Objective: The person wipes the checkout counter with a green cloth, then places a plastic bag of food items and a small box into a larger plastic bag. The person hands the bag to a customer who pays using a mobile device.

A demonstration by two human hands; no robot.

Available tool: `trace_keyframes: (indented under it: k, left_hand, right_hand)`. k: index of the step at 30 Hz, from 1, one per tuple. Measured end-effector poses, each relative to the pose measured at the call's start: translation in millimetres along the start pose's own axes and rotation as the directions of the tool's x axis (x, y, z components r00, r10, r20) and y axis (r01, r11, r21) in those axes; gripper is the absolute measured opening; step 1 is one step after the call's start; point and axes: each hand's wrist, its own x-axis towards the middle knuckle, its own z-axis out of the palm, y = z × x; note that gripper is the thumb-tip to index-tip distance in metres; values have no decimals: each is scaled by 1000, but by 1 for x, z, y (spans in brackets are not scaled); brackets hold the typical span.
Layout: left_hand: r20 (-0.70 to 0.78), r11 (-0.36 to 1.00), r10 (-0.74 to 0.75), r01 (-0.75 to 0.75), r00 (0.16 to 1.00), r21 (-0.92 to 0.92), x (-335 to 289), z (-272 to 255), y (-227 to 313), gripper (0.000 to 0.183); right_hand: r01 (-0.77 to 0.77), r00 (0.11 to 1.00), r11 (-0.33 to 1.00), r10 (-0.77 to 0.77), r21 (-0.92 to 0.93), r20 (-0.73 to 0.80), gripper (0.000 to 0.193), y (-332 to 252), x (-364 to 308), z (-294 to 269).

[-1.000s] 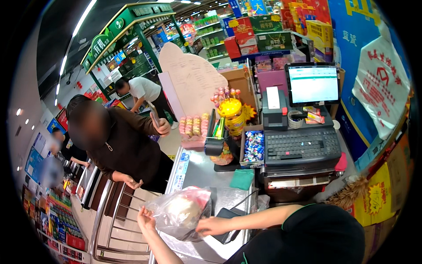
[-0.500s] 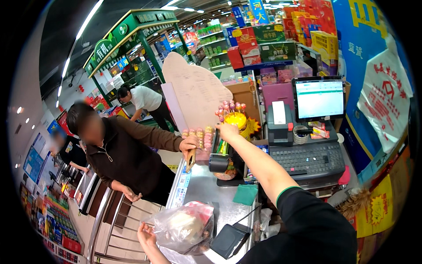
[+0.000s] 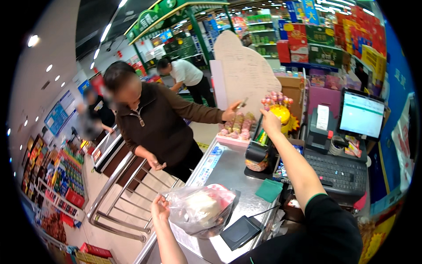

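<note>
My left hand [image 3: 160, 208] is at the near left of the counter, its fingers closed on the edge of a clear plastic bag [image 3: 200, 211]. A pale rounded item and something red and white show through the bag. My right hand [image 3: 271, 122] is stretched forward with fingers drawn together, beside lollipops [image 3: 278, 99] in a yellow holder [image 3: 280, 114]. What it holds, if anything, is hidden. Below that hand stands a black device [image 3: 256, 152] on a stand. Across the counter, a customer's hand [image 3: 230, 111] holds a small item that I cannot make out.
A flat black pad [image 3: 240, 232] and a green cloth [image 3: 269, 190] lie on the metal counter [image 3: 231, 169]. To the right are a keyboard [image 3: 334, 174], a receipt printer [image 3: 320, 132] and a screen [image 3: 361, 113]. A metal railing [image 3: 116, 182] runs along the left.
The view has swung left, so the scene sits further right. The customer's far hand has lifted the small item from beside the candy display. My hands keep about the same places.
</note>
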Motion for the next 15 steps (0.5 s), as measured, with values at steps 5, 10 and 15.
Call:
trace_keyframes:
  k: [5, 10, 15]
  left_hand:
    - [-13, 999, 3, -3, 1000, -48, -5, -13, 0, 17]
    - [1, 1000, -5, 5, 1000, 27, -10, 4, -2, 21]
    - [8, 999, 37, -37, 999, 17, -8, -14, 3, 21]
  right_hand:
    - [361, 932, 801, -328, 477, -155, 27, -85, -52, -38]
    - [340, 829, 626, -552, 701, 91, 26, -138, -152, -58]
    - [195, 552, 568, -737, 800, 389, 25, -161, -252, -50]
